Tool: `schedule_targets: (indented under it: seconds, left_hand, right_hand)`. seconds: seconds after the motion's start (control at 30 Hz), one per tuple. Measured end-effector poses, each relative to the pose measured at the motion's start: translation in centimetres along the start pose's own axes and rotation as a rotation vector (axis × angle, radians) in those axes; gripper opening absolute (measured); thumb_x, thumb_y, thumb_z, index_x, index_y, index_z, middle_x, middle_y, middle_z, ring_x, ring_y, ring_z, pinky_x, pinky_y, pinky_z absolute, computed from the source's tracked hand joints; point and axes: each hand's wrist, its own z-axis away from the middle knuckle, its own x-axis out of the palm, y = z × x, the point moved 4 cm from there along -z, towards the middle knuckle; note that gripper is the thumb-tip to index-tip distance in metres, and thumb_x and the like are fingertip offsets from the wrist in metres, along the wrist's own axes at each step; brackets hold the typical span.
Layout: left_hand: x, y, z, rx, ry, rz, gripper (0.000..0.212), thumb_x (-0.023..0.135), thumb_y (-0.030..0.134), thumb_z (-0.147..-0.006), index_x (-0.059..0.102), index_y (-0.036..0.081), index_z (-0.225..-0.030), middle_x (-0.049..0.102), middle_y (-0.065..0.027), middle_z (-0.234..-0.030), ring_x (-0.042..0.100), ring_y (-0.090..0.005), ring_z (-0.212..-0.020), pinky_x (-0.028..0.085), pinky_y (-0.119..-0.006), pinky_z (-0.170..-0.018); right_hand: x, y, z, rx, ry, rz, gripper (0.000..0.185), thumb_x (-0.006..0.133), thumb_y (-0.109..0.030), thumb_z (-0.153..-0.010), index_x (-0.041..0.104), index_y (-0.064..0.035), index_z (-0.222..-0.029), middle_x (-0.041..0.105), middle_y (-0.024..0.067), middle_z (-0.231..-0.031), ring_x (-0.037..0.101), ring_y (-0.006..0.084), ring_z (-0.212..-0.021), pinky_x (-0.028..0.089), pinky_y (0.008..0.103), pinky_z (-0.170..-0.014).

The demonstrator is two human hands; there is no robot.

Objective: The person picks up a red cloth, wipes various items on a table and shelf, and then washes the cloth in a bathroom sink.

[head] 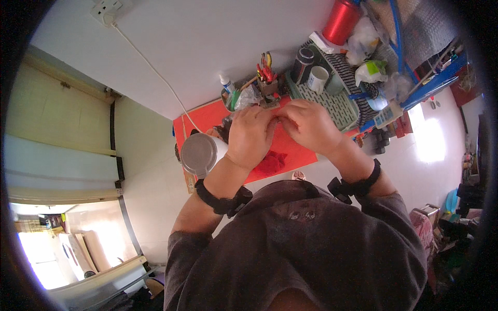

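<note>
My left hand and my right hand meet over a red tabletop, fingertips together. Fingers and the backs of the hands hide whatever may be pinched between them. Below them, a crumpled red cloth lies near the table's front edge. Beside my left wrist stands a white container with a grey lid. Dark crumpled plastic shows partly behind my left hand. Just beyond the fingertips is a small holder with red- and yellow-handled pliers in it.
A green slotted tray at the back right holds a white mug and a dark tumbler. Left of the pliers are a white bottle and a transparent plastic bag. A white cord runs from a wall outlet to the table.
</note>
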Motion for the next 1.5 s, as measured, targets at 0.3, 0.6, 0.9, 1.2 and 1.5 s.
schedule_targets:
  seconds: [0.3,0.6,0.9,1.2,1.5]
  left_hand:
    - [-1.2,2.1,-0.5,0.342,0.197,-0.016,0.010,0.057,0.002,-0.065,0.053,0.001,-0.074,0.051,-0.0098,-0.070,0.050,-0.0272,-0.064,0.041,-0.033,-0.061]
    - [-0.4,-1.5,0.4,-0.497,0.291,0.750,0.010,0.055,0.004,-0.077,0.055,-0.004,-0.083,0.055,-0.0009,-0.072,0.048,-0.0050,-0.066,0.041,-0.019,-0.059]
    - [0.9,-1.1,0.6,-0.432,0.085,0.562,0.008,0.055,-0.001,-0.073,0.056,-0.003,-0.080,0.059,-0.0091,-0.073,0.057,-0.0138,-0.069,0.045,-0.024,-0.062]
    - [2.6,-1.6,1.6,-0.784,-0.090,1.034,0.015,0.056,0.002,-0.074,0.054,-0.003,-0.088,0.059,-0.0079,-0.078,0.055,-0.0112,-0.069,0.045,-0.022,-0.062]
    - [4.3,-2.4,1.8,-0.720,0.020,1.059,0.012,0.056,0.003,-0.075,0.057,-0.002,-0.085,0.059,-0.0052,-0.078,0.053,-0.0070,-0.066,0.042,-0.019,-0.060]
  right_hand:
    - [2.4,5.5,1.2,0.652,-0.047,-0.752,0.014,0.049,-0.011,-0.076,0.053,0.0008,-0.081,0.051,0.0045,-0.059,0.047,0.0147,-0.055,0.037,0.0249,-0.052]
    - [-1.5,5.5,1.6,0.594,0.154,-0.871,0.017,0.041,-0.005,-0.082,0.055,-0.0048,-0.091,0.045,0.0011,-0.069,0.041,0.0066,-0.056,0.033,0.0170,-0.050]
    - [-1.8,1.1,-1.1,0.070,0.045,-0.219,0.012,0.057,-0.007,-0.070,0.056,-0.0025,-0.081,0.052,0.0100,-0.071,0.051,0.0222,-0.063,0.041,0.0294,-0.055]
    - [-1.0,2.2,0.2,0.208,0.159,-0.280,0.012,0.055,-0.009,-0.073,0.053,-0.0003,-0.081,0.053,0.0116,-0.071,0.052,0.0222,-0.063,0.042,0.0294,-0.056]
    - [-0.1,2.8,1.4,0.545,-0.077,-0.681,0.020,0.052,-0.016,-0.079,0.054,0.0025,-0.089,0.058,0.0047,-0.070,0.049,0.0083,-0.054,0.041,0.0217,-0.050]
